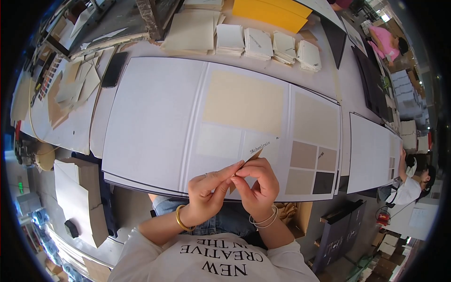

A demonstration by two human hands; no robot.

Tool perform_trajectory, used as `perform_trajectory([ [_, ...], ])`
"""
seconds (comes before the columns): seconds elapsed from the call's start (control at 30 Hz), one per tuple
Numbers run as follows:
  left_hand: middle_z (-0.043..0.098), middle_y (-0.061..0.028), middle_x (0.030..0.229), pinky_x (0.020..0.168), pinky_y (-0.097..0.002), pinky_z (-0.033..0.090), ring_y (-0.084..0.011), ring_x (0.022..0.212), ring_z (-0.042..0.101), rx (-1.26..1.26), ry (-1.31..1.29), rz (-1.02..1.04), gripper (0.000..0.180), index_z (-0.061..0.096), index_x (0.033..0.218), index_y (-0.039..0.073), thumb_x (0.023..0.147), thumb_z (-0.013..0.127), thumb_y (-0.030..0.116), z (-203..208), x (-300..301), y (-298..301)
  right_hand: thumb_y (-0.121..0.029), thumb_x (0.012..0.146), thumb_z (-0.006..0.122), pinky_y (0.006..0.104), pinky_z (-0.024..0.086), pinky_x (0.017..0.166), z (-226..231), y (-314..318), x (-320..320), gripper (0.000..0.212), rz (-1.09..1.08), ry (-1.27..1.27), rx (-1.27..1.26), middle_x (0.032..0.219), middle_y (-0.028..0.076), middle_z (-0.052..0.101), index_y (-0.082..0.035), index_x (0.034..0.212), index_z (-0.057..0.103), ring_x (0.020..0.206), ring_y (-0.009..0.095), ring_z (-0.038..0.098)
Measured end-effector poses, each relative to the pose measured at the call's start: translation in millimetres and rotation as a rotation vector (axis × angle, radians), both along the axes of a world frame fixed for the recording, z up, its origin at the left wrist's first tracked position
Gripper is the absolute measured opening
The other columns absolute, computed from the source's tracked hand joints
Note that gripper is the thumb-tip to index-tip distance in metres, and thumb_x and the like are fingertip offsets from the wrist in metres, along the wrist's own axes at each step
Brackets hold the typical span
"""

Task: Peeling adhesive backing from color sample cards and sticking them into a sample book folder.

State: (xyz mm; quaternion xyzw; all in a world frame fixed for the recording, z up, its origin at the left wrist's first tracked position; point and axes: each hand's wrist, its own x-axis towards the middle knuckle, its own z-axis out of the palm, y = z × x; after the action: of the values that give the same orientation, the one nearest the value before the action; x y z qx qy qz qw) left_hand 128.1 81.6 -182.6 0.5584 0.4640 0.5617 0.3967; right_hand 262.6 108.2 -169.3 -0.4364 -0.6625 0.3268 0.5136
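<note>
A small brown-tan card [256,153], seen nearly edge-on, is pinched between both my hands over the near edge of a board. My left hand [209,187] is closed, its thumb and fingers at the card's left side. From the right, my right hand [259,182] closes on the same piece with thumb and forefinger. Under them lies a large white folding sample board [150,117], opened flat. It carries a big cream swatch [244,101], a beige swatch [314,115], a taupe swatch [303,155] and a dark swatch [323,182]. My hands hide part of its lower middle.
Beyond the board stand several stacks of pale cards [258,44] and a yellow box [270,14]. A black phone [114,69] lies at the upper left, near loose tan sheets [77,89]. At right, a co-worker [408,181] touches another white board [369,150].
</note>
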Motion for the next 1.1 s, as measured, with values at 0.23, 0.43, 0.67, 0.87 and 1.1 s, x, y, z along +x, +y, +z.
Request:
perform_trajectory([
  [0.23, 0.066, -0.0148, 0.106, 0.063, -0.0241, 0.052, -0.015, 0.075, 0.065, 0.004, -0.095, -0.006, 0.03, 0.069, 0.11, 0.002, 0.083, 0.06, -0.01, -2.9, -4.9, -2.9, 0.004, 0.079, 0.069, 0.0263, 0.044, 0.072, -3.0, -7.4, 5.4, 0.013, 0.15, 0.24, -0.263, 0.088, 0.005, 0.06, -0.002, 0.086, 0.059, 0.081, 0.016, 0.055],
  [0.43, 0.056, -0.0145, 0.107, 0.066, -0.0273, 0.054, -0.0179, 0.083, 0.061, 0.226, 0.114, 0.024, 0.032, 0.065, 0.099, -0.001, 0.07, 0.079, -0.001, -9.1, -18.9, -13.3, -0.01, 0.088, 0.062, 0.0263, 0.038, 0.08, -17.9, -31.2, 18.3, 0.01, 0.526, 0.93, -0.929, 0.091, 0.004, 0.055, -0.003, 0.087, 0.055, 0.087, 0.012, 0.048],
  [0.67, 0.058, -0.0053, 0.101, 0.059, -0.025, 0.049, -0.0165, 0.077, 0.057, 0.353, 0.219, 0.002, 0.023, 0.075, 0.086, 0.013, 0.065, 0.081, 0.004, -12.9, -33.1, -18.7, -0.018, 0.089, 0.063, 0.0275, 0.041, 0.08, -17.8, -40.1, 15.3, 0.017, 0.545, 0.872, -1.06, 0.092, 0.003, 0.057, -0.003, 0.088, 0.055, 0.086, 0.013, 0.05],
  [0.87, 0.059, -0.0076, 0.109, 0.075, -0.0341, 0.048, -0.0246, 0.092, 0.057, 0.229, 0.26, -0.03, 0.045, 0.068, 0.108, 0.011, 0.066, 0.081, 0.01, -1.6, -28.5, -18.9, -0.017, 0.091, 0.054, 0.0292, 0.047, 0.079, -15.3, -40.9, 12.4, 0.011, 0.433, 1.064, -1.277, 0.094, 0.003, 0.06, -0.006, 0.092, 0.054, 0.088, 0.012, 0.057],
  [1.1, 0.058, -0.0037, 0.099, 0.063, -0.0302, 0.047, -0.0177, 0.076, 0.058, 0.369, 0.25, -0.023, 0.034, 0.071, 0.1, 0.011, 0.067, 0.08, 0.008, -7.9, -32.7, -15.2, -0.024, 0.088, 0.06, 0.0274, 0.046, 0.074, -18.0, -37.0, 15.1, 0.02, 0.446, 1.165, -1.284, 0.09, 0.005, 0.06, -0.008, 0.081, 0.05, 0.082, 0.013, 0.056],
])
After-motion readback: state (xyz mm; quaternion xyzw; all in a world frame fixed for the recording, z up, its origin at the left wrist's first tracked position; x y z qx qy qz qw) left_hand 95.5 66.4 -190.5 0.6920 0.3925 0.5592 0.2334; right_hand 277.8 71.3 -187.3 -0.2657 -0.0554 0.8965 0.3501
